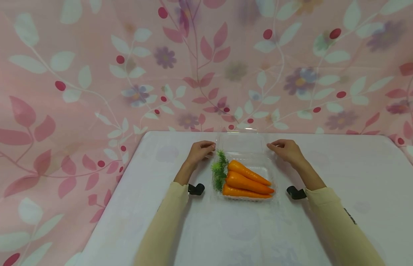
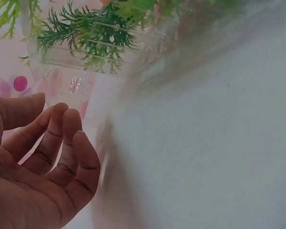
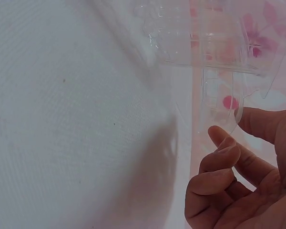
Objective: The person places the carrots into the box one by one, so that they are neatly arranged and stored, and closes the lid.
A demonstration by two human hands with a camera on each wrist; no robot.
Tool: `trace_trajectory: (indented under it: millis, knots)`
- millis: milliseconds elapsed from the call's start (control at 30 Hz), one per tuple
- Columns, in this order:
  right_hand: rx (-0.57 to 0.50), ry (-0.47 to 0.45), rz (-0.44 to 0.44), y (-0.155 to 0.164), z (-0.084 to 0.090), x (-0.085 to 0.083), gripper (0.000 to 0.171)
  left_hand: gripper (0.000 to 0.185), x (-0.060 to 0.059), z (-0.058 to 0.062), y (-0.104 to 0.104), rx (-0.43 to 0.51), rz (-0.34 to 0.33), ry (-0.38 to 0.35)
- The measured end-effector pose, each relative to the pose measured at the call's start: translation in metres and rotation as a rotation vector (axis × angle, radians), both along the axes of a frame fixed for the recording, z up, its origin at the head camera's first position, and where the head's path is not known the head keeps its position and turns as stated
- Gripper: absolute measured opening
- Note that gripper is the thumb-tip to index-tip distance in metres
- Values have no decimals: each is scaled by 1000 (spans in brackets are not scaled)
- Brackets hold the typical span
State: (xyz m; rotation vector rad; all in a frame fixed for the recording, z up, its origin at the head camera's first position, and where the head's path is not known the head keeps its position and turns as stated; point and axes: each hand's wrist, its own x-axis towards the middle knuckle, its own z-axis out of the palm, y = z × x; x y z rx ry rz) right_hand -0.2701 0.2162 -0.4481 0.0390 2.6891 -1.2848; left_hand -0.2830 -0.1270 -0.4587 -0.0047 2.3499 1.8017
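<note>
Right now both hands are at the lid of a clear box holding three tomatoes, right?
Not tomatoes: the head view shows three carrots with green tops in the box. Both the left hand and right hand are at its lid.

Carrots (image 2: 115, 3) cut off (perhaps blurred too)

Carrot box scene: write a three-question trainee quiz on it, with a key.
1. True or false: the carrots lie in the clear box.
2. How many carrots are there? A two, B three, C five.
3. Which way do the green tops point, toward the left hand or the right hand?

Key: 1 true. 2 B. 3 The left hand; both hands' fingers are at the raised clear lid, one per side.
</note>
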Motion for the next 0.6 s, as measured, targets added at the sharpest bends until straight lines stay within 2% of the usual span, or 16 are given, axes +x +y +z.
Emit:
trace_trajectory:
  millis: [600]
  knots:
    - [-107, -68, -47, 2, 3, 1, 59, 33, 0, 5, 1, 34, 7, 8]
